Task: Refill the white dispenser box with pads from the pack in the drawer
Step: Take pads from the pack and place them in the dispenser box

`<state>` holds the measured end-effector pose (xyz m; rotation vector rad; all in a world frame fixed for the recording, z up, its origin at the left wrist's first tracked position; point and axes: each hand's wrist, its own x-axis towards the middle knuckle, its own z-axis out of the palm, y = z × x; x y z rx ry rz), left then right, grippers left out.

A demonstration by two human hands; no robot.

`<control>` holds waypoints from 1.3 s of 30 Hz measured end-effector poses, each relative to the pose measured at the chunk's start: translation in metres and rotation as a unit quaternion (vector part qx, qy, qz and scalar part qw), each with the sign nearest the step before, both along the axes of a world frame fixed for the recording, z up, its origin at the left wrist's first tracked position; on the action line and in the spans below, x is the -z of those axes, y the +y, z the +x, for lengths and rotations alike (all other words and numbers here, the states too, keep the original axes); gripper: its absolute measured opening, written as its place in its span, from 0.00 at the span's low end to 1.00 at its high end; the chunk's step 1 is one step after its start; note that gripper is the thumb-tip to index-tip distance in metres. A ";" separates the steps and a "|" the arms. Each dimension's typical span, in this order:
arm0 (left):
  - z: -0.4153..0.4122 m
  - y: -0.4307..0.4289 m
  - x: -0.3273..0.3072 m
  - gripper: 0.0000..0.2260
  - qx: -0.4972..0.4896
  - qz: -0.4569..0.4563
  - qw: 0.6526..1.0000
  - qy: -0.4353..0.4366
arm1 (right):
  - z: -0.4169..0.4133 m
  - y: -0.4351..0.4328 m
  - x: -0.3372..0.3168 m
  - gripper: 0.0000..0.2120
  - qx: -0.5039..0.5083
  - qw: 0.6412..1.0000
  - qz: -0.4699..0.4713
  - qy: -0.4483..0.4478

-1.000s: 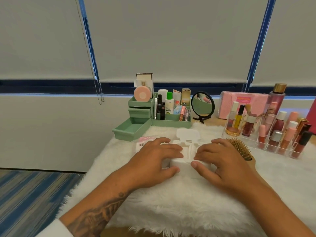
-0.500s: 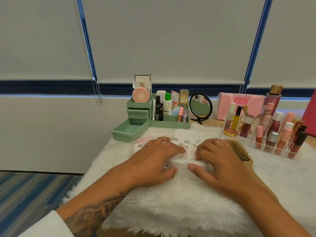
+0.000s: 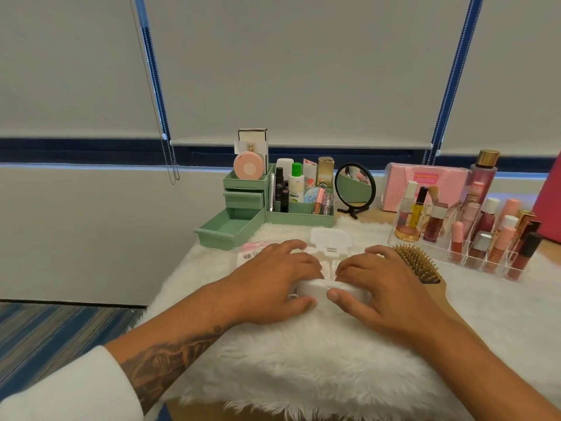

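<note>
White fur mat [image 3: 303, 369], dispenser box [image 3: 329, 288] gripped between left hand [image 3: 273, 287], right hand [image 3: 385, 290]

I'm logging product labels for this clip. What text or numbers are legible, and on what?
None reads clearly.
Pink box: label text on its front, blurred.
Pad pack: barcode sticker, digits too small.
Green-capped bottle: label print, too small.
Blue round tin: lettering, unreadable.
</note>
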<state>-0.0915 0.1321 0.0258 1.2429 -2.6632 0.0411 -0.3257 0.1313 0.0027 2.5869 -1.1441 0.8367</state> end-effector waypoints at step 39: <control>0.083 0.014 0.034 0.07 -0.103 0.020 0.963 0.248 | 0.052 0.026 -0.009 0.09 -0.036 0.994 0.034 -0.098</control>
